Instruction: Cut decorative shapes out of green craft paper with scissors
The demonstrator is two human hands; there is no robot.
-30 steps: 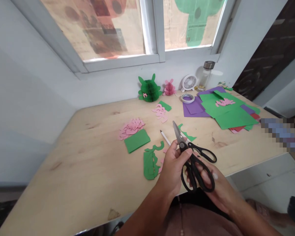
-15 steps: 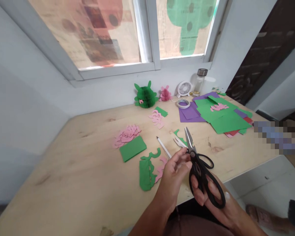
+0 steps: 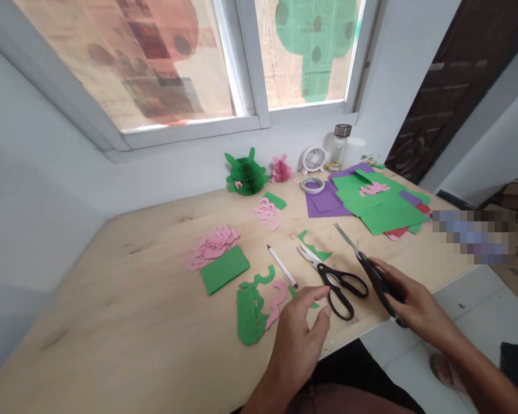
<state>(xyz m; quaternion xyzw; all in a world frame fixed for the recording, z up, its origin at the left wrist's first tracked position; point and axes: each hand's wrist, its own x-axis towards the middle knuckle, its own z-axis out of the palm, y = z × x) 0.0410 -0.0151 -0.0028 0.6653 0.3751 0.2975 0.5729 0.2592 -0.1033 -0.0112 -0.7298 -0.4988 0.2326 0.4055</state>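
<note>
My right hand [image 3: 418, 302] grips a closed pair of black-handled scissors [image 3: 373, 277], with the steel blades pointing up and to the left. A second pair of black-handled scissors [image 3: 334, 284] lies on the wooden table [image 3: 112, 299], its blades slightly apart. My left hand [image 3: 297, 345] holds nothing, its fingers apart just left of those handles. Under and beside it lie a cut green paper shape [image 3: 249, 315] and pink paper cutouts [image 3: 276, 302]. A white pen [image 3: 281, 265] lies close by.
Farther left are a pink cutout pile [image 3: 213, 246] and a green paper rectangle [image 3: 224, 269]. Stacked coloured paper [image 3: 384, 210] lies at the right. A green honeycomb paper ornament [image 3: 246, 178], a small fan [image 3: 313, 159] and a glass bottle [image 3: 339, 148] stand along the wall.
The held scissors have moved right and now sit in my right hand alone. My left hand has let go and its fingers have opened. The view has shifted slightly.
</note>
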